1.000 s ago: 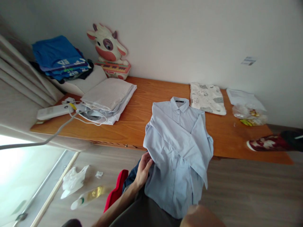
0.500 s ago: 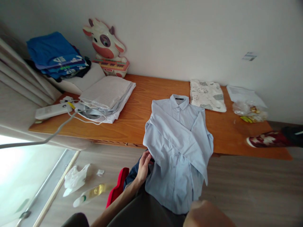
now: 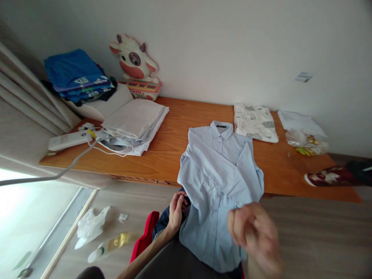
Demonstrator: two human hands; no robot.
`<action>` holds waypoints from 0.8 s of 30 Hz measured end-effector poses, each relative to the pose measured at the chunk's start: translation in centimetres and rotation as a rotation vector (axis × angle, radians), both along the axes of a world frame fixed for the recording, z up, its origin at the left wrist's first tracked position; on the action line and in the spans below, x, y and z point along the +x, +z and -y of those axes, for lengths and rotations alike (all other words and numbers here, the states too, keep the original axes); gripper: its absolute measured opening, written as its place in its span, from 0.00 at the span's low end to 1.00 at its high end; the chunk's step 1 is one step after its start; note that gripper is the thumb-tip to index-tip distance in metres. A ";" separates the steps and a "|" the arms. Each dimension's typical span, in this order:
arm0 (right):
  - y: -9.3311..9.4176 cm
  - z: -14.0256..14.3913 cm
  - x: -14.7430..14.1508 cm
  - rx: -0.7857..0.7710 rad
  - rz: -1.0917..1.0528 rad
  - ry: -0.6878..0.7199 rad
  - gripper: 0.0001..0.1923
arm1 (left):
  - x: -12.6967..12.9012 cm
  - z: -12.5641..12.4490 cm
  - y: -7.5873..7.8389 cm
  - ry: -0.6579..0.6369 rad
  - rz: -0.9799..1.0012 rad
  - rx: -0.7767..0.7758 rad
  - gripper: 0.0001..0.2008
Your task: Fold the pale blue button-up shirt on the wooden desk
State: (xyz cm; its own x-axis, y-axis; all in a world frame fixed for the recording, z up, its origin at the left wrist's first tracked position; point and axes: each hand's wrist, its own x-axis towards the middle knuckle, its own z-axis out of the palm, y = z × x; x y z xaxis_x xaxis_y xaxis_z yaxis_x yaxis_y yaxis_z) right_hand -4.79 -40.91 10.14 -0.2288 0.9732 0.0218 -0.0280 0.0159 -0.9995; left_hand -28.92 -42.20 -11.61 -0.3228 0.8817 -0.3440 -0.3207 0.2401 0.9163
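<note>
A light blue collared shirt (image 3: 221,170) lies face up on the wooden table (image 3: 174,135), sleeves folded across its front, its lower half hanging over the near edge onto my lap. My left hand (image 3: 176,209) grips the shirt's left side edge just below the table edge. My right hand (image 3: 254,232) is raised in front of the shirt's lower right part, blurred by motion, fingers loosely curled; whether it holds cloth cannot be made out.
A folded white stack (image 3: 135,122), blue folded clothes (image 3: 77,75), a cow toy (image 3: 134,66) and a white device with cable (image 3: 68,139) sit at the left. A patterned cloth (image 3: 254,122), papers (image 3: 299,120), a plastic bag (image 3: 308,141) lie right. Bottle (image 3: 109,244) on floor.
My right hand has risen from the bottom edge up in front of the shirt's lower right. My left hand slid slightly lower along the shirt's edge. The view shifted a little.
</note>
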 end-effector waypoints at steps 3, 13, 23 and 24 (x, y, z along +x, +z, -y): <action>-3.9 -1.7 3.2 0.054 0.433 -0.364 0.20 | -0.5 0.3 0.3 0.052 -0.051 -0.010 0.23; -14.2 -3.0 13.7 -0.049 0.925 -0.491 0.39 | -8.3 -8.1 8.7 0.065 -0.613 0.272 0.15; -12.7 -3.8 13.1 -0.226 0.625 -0.218 0.26 | -9.6 -17.1 13.4 -0.517 -1.227 0.280 0.16; -12.5 -3.9 13.2 -0.253 0.572 -0.187 0.26 | -9.4 -17.4 13.2 -0.530 -1.215 0.271 0.14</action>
State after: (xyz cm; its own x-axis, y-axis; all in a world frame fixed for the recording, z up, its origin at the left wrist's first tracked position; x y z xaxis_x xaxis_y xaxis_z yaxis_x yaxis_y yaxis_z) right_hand 8.44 -36.99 -2.33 0.0372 0.9568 -0.2884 0.4899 -0.2690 -0.8292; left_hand -38.31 -24.77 1.55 0.1015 0.9880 0.1167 0.7934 -0.1512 0.5896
